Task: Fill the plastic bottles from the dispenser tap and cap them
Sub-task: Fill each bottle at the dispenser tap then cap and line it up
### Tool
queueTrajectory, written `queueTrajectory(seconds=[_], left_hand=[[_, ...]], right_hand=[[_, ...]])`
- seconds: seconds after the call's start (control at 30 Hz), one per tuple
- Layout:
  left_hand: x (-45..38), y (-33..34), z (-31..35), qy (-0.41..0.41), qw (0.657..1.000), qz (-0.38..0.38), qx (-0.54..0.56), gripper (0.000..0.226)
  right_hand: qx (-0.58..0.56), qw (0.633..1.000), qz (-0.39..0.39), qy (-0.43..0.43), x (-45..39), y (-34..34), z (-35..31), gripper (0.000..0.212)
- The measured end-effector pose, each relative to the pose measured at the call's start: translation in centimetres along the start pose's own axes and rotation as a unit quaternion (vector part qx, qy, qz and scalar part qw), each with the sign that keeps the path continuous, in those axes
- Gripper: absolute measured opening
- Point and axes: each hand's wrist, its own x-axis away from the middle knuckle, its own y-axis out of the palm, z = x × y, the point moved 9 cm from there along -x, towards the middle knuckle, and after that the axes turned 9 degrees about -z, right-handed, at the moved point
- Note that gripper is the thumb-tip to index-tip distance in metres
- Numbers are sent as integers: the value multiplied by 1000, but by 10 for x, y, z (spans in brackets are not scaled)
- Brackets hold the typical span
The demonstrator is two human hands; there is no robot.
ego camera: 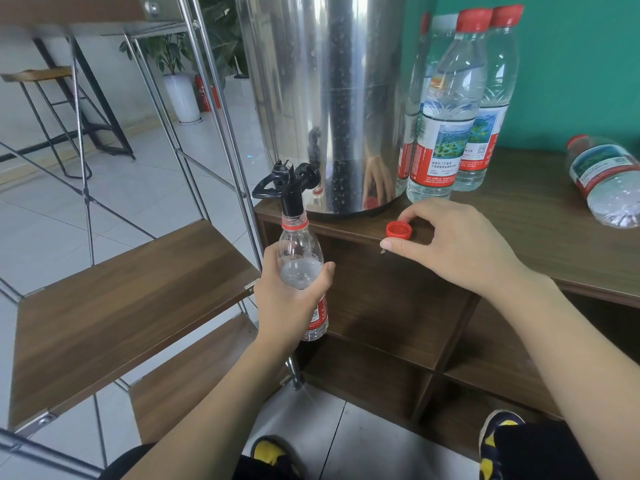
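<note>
left hand (294,299) grips our bottle (302,268), mouth under tap (289,188) | right hand (450,247) pinches red cap (399,231) on cabinet edge (346,230) | risk: we judge bottle tilting off spout, spilling; cap slipping floorward

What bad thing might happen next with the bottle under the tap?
The bottle already looks nearly full under the tap, so water might overflow onto the floor. Only the left hand holds it, with nothing underneath, so it could slip. The right hand is at the cap near the cabinet's edge; a nudge might knock it off.
</note>
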Motion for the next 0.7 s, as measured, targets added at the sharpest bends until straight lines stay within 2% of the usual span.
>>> queueTrajectory(seconds=[0.7], left_hand=[[2,0,4,0,1000,-1,3,64]], right_hand=[[11,1000,-1,3,0,0,0,47]])
